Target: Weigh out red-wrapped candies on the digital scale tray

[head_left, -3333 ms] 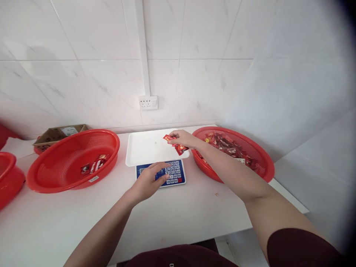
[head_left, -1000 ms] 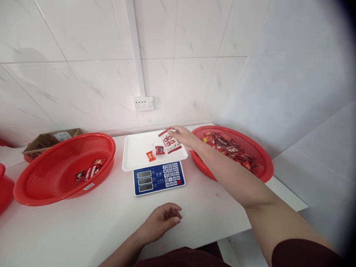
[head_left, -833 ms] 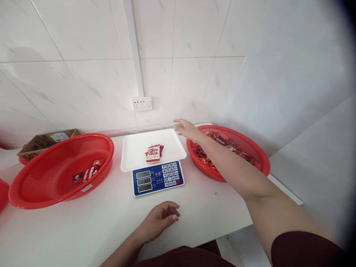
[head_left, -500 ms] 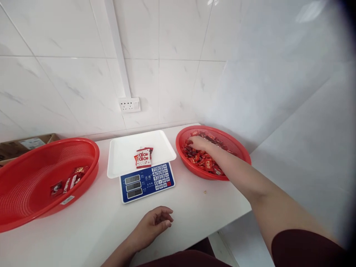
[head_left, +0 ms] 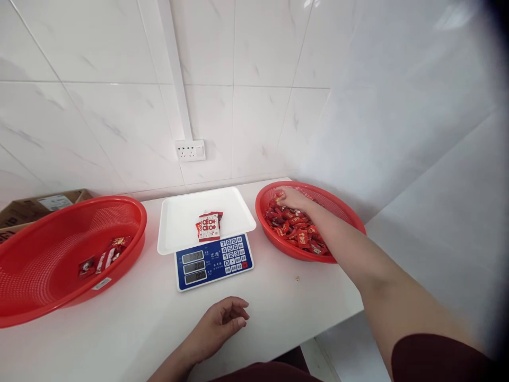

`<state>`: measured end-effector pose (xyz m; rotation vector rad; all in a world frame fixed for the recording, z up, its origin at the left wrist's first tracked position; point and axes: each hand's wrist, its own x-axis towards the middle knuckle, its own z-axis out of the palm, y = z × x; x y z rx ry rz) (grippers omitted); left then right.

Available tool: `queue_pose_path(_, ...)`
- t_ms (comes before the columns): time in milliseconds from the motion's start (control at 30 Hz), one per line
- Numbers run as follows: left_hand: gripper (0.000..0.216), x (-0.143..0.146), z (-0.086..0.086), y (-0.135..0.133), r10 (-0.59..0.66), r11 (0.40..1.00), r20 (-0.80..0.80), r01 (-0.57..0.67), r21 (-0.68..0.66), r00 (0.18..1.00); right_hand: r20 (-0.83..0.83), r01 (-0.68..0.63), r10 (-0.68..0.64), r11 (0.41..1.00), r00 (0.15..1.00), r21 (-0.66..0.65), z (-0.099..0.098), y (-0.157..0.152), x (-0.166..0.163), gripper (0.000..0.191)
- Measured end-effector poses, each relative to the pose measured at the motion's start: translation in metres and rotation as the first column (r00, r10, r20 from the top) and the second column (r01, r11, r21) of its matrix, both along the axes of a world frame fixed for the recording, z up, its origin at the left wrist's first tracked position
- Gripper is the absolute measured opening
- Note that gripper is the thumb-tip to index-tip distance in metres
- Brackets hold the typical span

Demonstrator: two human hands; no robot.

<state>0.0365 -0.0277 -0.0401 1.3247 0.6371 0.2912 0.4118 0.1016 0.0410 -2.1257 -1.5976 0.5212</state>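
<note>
The right hand [head_left: 292, 199] lies among the sweets [head_left: 296, 231] in the basket [head_left: 290, 252] at 3 o'clock of the scale [head_left: 212, 260]; whether its grip holds any I cannot tell. The left hand [head_left: 220, 326] rests on the table [head_left: 131, 323] at 6 o'clock, grip loosely curled, empty.

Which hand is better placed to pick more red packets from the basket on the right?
Probably the right hand: it lies among the packets in the right basket. The left hand rests curled on the table, apart from it.
</note>
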Motion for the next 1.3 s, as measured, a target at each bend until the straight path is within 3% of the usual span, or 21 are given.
queue_pose_path(233, 0.041, 0.001, -0.005, -0.001, 0.001, 1.0, 0.019, -0.001, -0.012, 1.0, -0.342, -0.017, 0.047, 0.996, 0.938, 0.09, 0.033, -0.011, -0.014, 0.023)
queue_pose_path(367, 0.04, 0.0, -0.004, -0.002, 0.014, 1.0, 0.037, -0.013, -0.014, 0.999, -0.593, -0.037, 0.112, 0.99, 0.797, 0.138, 0.041, -0.004, -0.057, 0.014)
queue_pose_path(533, 0.038, -0.002, -0.003, -0.003, 0.033, 0.999, 0.052, -0.032, -0.015, 0.998, -0.62, -0.2, 0.274, 0.962, 0.735, 0.188, 0.041, 0.014, -0.129, 0.016)
queue_pose_path(633, 0.038, -0.002, -0.006, -0.004, 0.039, 0.999, 0.059, -0.039, -0.004, 0.998, -0.534, -0.272, 0.367, 0.929, 0.761, 0.251, 0.036, 0.019, -0.163, 0.031)
queue_pose_path(733, 0.037, -0.003, -0.008, -0.004, 0.035, 0.999, 0.069, -0.036, 0.006, 0.997, -0.22, -0.41, 0.487, 0.855, 0.845, 0.319, 0.029, 0.014, -0.186, 0.044)
queue_pose_path(800, 0.036, -0.004, -0.008, -0.003, 0.029, 1.0, 0.071, -0.03, 0.008, 0.997, -0.004, -0.544, 0.573, 0.781, 0.82, 0.305, 0.024, 0.004, -0.198, 0.044)
queue_pose_path(900, 0.035, -0.004, -0.007, -0.004, 0.018, 1.0, 0.067, -0.018, 0.011, 0.998, 0.185, -0.677, 0.651, 0.71, 0.736, 0.195, 0.015, -0.011, -0.21, 0.038)
queue_pose_path(1067, 0.035, -0.005, -0.004, -0.005, -0.002, 0.999, 0.032, 0.0, 0.046, 0.999, 0.299, -0.677, 0.628, 0.73, 0.718, 0.095, 0.005, -0.012, -0.199, 0.035)
queue_pose_path(1300, 0.034, -0.005, -0.004, -0.005, -0.002, 0.998, 0.036, 0.0, 0.06, 0.999, 0.222, -0.592, 0.571, 0.804, 0.791, 0.042, 0.0, -0.001, -0.173, 0.042)
